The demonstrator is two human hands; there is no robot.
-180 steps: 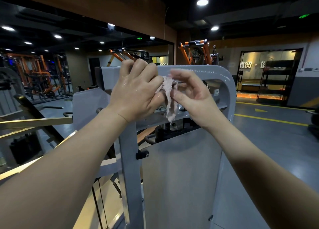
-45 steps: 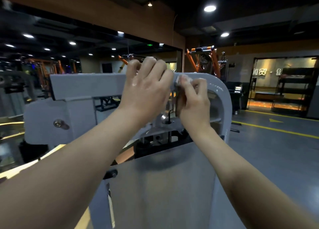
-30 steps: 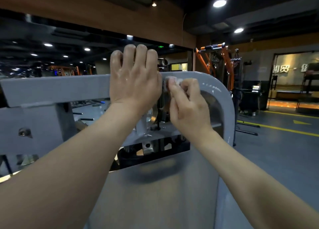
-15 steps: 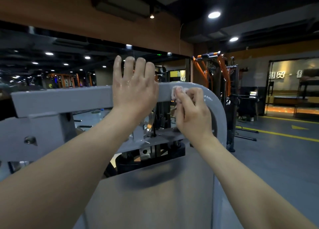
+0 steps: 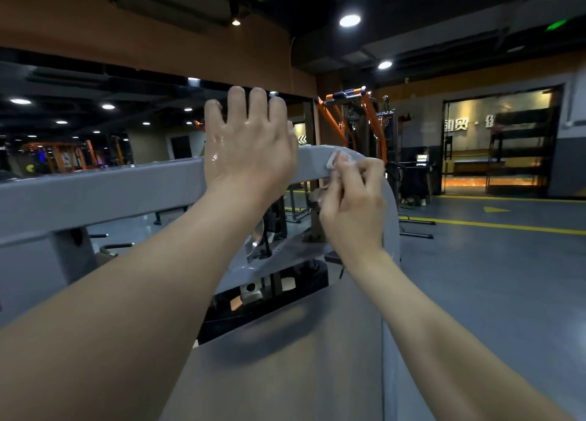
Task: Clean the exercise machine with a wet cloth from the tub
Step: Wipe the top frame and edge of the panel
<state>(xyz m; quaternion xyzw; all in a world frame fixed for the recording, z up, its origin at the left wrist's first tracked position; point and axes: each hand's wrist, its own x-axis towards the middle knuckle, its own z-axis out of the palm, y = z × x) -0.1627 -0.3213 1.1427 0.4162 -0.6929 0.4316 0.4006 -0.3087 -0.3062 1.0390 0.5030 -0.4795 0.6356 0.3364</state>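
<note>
L hand lies flat, fingers straight, on the top bar of the exercise machine, holding nothing. Just right of it, R hand pinches the wadded cloth onto the bar. Bar runs left-right, then bends down past R hand, so R hand prob wipes along that bend.

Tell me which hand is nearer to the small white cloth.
Right. The right hand pinches the small white cloth against the grey metal frame; the left hand rests on the frame, left of the cloth, not touching it.
</note>
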